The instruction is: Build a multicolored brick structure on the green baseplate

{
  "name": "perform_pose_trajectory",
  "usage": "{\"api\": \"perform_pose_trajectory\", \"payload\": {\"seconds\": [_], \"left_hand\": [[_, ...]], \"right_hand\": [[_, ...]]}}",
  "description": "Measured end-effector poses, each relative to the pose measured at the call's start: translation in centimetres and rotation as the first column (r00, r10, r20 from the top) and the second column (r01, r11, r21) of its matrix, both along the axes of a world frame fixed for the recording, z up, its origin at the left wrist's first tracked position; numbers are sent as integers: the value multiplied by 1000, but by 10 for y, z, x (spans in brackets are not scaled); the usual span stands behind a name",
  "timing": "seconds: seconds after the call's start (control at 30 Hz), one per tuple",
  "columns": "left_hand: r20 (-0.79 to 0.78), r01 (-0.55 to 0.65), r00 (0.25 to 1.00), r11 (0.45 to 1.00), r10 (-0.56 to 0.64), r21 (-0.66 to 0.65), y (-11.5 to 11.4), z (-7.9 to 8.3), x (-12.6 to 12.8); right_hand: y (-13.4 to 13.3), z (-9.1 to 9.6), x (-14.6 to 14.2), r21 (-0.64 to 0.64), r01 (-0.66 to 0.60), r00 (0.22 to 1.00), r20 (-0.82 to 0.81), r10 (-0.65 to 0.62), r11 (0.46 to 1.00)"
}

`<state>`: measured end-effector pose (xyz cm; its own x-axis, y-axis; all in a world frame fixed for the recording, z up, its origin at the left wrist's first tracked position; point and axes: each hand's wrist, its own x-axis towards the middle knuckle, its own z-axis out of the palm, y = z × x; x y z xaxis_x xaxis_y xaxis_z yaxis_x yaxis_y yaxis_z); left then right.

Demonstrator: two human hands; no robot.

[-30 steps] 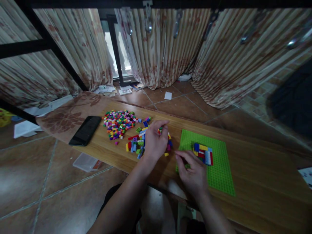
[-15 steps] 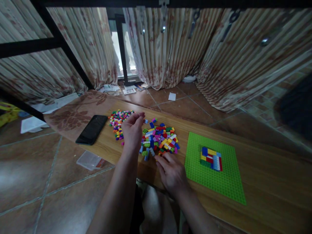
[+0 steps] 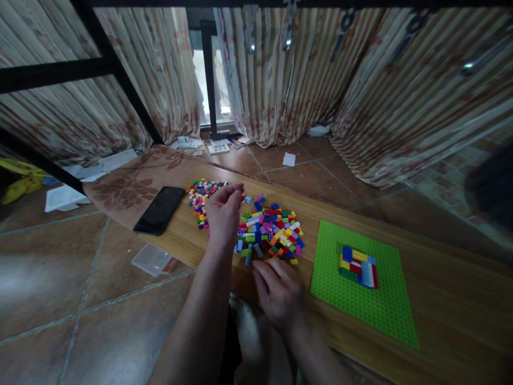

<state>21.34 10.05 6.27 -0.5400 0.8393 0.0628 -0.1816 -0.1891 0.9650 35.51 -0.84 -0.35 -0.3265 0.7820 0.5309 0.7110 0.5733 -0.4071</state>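
My left hand (image 3: 224, 214) hovers over the gap between two heaps of toy bricks, thumb and fingertips pinched together; whatever they hold is too small to make out. To its left lies a heap of tiny bricks (image 3: 200, 195), partly hidden by the hand. On the right spreads a heap of larger bricks (image 3: 276, 227) in many colours. My right hand (image 3: 280, 289) rests at that heap's near edge, fingers curled and closed, their tips partly hidden. Further right, a block of joined bricks (image 3: 358, 267) in blue, yellow, red, green and white sits on a green baseplate (image 3: 385, 313).
A black phone (image 3: 159, 210) lies at the left end of the wooden table (image 3: 452, 299), by a patterned brown cloth (image 3: 132, 184). A clear plastic box (image 3: 150, 259) is on the tiled floor. Black metal bars (image 3: 132, 101) and striped curtains (image 3: 280, 80) stand beyond.
The view has turned slightly left, so everything sits further right. My right hand's fingers have shifted a little at the near edge of the heap; my left hand keeps its pinch.
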Motion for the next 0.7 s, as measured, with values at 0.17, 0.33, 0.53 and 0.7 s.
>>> {"api": "perform_pose_trajectory", "payload": {"seconds": [0.17,0.33,0.53,0.7], "left_hand": [[-4,11,1000,1000,-11,17,0,-1,0],[-4,19,1000,1000,-19,17,1,-1,-1],[-7,26,1000,1000,-26,-4,1,0,-2],[8,58,998,998,-57,-18,0,2,-1]], "right_hand": [[-2,0,-20,-47,168,979,126,-161,985],[1,1,-29,-38,272,941,217,-258,961],[3,4,-32,-28,324,927,211,-311,946],[5,5,-27,-7,337,931,153,-332,941]]}}
